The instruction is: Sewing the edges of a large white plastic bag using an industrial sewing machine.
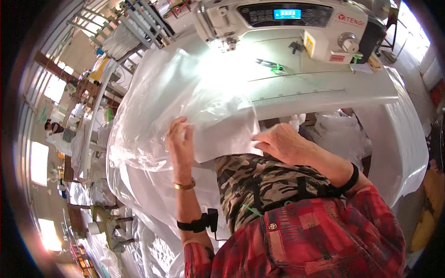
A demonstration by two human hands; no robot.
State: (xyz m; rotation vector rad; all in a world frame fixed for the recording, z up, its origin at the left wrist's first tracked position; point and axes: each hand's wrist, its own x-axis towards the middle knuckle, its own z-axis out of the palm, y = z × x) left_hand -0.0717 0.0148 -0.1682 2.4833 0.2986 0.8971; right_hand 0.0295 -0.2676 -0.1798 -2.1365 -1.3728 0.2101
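A translucent white plastic sheet [227, 134] lies over the front left of the sewing table and hangs down toward my lap. My right hand [285, 142] pinches the right edge of this sheet between thumb and forefinger, just in front of the table's edge. Over the sheet's left part is my left hand [180, 146], its fingers loosely bent and thumb apart, with nothing visible between them. A white sewing machine [278, 28] with a lit blue display stands at the back. Its needle area [227, 44] is above the brightly lit far part of the plastic, where glare hides detail.
Small thread snips [269, 64] with a green tie lie on the tabletop [315, 88], along with a small black part [295, 47]. More plastic sheeting [398, 139] drapes over the right side. Crumpled plastic [340, 134] sits below the table. A person [55, 127] is far left.
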